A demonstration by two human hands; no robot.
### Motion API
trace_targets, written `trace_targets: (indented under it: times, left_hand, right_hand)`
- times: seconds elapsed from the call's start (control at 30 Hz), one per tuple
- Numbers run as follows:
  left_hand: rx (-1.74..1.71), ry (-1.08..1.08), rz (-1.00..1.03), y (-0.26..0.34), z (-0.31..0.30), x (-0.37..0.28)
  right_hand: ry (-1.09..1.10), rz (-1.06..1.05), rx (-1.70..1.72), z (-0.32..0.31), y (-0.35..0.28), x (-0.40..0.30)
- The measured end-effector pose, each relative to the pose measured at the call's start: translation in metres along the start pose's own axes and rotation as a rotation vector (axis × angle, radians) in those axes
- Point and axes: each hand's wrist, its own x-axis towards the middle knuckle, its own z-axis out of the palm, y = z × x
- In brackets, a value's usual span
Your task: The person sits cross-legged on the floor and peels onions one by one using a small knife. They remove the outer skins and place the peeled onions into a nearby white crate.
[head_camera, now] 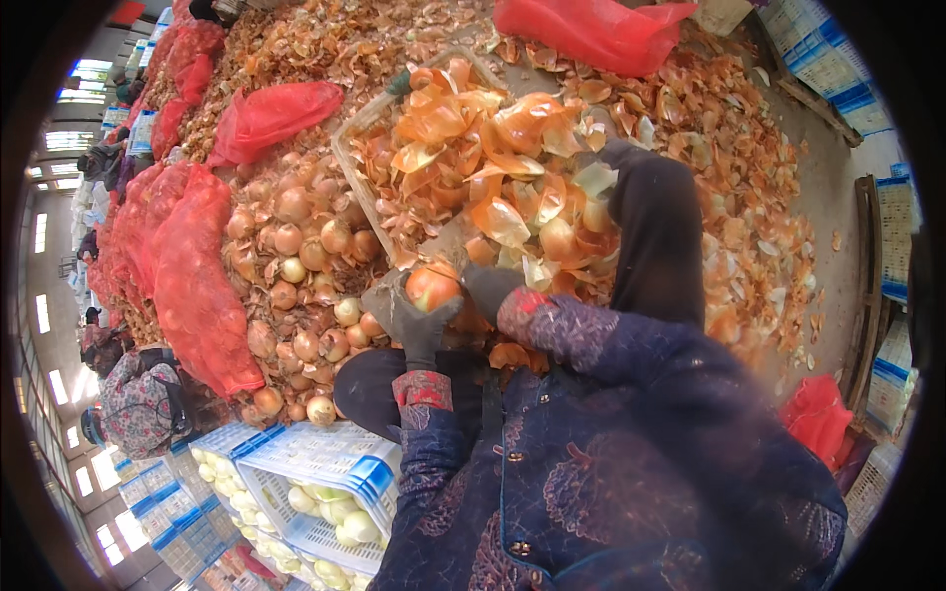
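My left hand [424, 325], in a dark glove, grips an onion [432, 287] with brown-orange skin and a pale greenish patch. Close beside the onion's right side is my right hand [491, 289], also gloved; its fingertips are partly hidden, and whether it holds a tool cannot be told. Both hands are over the near edge of a shallow frame or tray [362, 196] heaped with loose onion skins [510, 177]. Left of it lies a pile of unpeeled onions [314, 255], with a few paler ones among them.
Red mesh sacks of onions [199, 288] line the left. A white and blue plastic crate [318, 451] with peeled onions stands at lower left. Another person [140, 406] sits at far left. Onion skins [746, 251] cover the floor at right, near stacked crates [894, 229].
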Motion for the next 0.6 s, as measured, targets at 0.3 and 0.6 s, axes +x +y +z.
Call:
trace_targets:
  times: [0.3,0.6]
  left_hand:
    - [-0.283,0.045,0.057,0.041,-0.025,0.017]
    - [-0.794,-0.103,-0.059,0.103,-0.065,-0.005]
  right_hand:
    - [0.256,-0.275,-0.075,-0.037,-0.017,-0.005]
    - [0.210,-0.198,0.356,-0.100,-0.008,-0.021]
